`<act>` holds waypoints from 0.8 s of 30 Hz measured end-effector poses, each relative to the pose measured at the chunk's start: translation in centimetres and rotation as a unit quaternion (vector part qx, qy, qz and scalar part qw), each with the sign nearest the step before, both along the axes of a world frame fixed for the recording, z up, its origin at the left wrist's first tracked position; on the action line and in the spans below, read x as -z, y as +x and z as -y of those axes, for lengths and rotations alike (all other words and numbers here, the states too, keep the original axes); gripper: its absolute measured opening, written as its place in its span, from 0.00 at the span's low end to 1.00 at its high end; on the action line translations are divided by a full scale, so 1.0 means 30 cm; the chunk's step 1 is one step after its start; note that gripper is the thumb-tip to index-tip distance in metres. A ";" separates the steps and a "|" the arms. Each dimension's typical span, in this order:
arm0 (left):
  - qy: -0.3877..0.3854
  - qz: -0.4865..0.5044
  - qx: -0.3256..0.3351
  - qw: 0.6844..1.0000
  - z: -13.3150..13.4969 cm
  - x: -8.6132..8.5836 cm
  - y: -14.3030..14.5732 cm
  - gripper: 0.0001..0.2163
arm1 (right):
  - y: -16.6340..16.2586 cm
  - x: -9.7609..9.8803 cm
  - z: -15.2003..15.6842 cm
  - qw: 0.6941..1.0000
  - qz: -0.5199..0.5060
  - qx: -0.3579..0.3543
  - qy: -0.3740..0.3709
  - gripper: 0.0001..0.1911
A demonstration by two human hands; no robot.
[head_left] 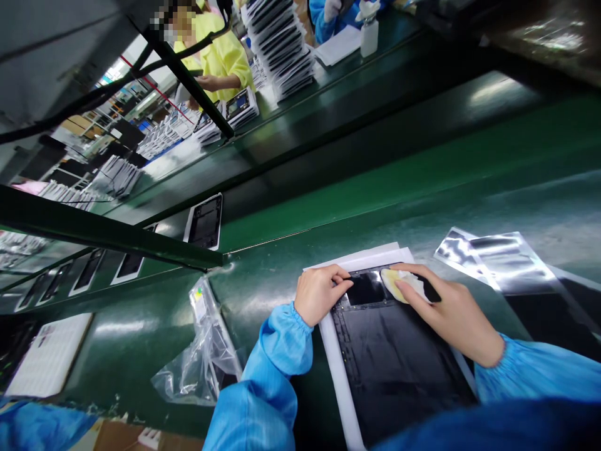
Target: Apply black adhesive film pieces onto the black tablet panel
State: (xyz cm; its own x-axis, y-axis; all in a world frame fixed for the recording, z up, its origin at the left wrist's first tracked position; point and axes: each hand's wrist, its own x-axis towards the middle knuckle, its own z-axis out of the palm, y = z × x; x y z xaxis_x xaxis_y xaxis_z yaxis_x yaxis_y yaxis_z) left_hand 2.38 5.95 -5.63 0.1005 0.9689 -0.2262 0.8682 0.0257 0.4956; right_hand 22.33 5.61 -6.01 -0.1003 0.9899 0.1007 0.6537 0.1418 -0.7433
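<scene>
A black flat panel [399,363] lies on a white sheet [335,369] on the green bench in front of me. My left hand [322,293] is curled, its fingertips pinching the panel's upper left edge. My right hand [446,310] presses a pale yellow wiping cloth [399,283] onto the panel's top part, fingers closed over the cloth. Both arms wear blue sleeves.
A crumpled clear plastic bag [201,351] lies to the left. Shiny film sheets [502,260] lie to the right. More panels [205,220] ride the belt behind a green rail [107,235]. Across it, a person in yellow [218,56] works beside stacked panels [282,44]; a white bottle [369,28] stands further along.
</scene>
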 end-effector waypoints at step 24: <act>0.012 -0.041 0.015 0.999 0.011 -0.006 0.010 0.06 | 0.001 0.005 -0.001 1.000 0.008 -0.003 0.012 0.15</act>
State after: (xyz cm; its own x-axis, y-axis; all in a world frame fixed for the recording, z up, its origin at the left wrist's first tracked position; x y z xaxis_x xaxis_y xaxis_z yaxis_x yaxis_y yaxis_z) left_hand 2.67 5.61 -5.46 0.1123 0.9709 -0.2113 0.9064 -0.0129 0.4223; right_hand 22.35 5.65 -6.16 -0.1077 0.9865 0.1231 0.6650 0.1635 -0.7288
